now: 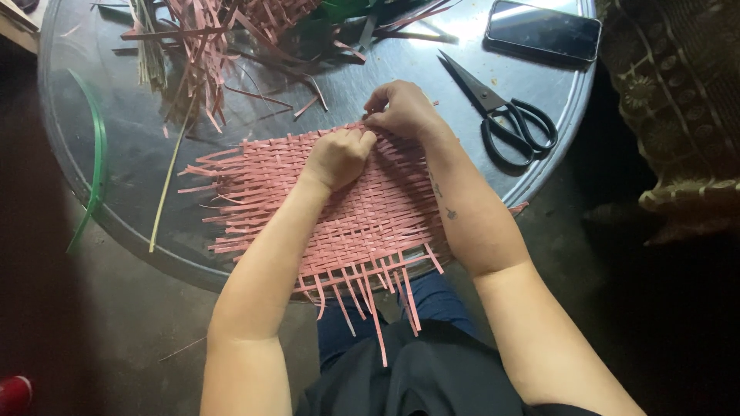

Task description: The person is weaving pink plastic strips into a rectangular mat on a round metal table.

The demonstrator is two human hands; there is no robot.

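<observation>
Dark lap (432,370) nearest, under mat fringe | pink woven mat (339,223) flat on round metal table (116,154) | left hand (337,158) fisted on mat's far edge | right hand (401,108) pinching strip there, just beyond left | scissors (509,119) right of mat, untouched

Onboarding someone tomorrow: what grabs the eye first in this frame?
The pink woven mat at centre, on the round metal table, with the left hand and right hand pinching strips at its far edge. Next, the black scissors lying to the right of the hands, a dark phone beyond them, and the loose pink strips heaped at the far left.
</observation>
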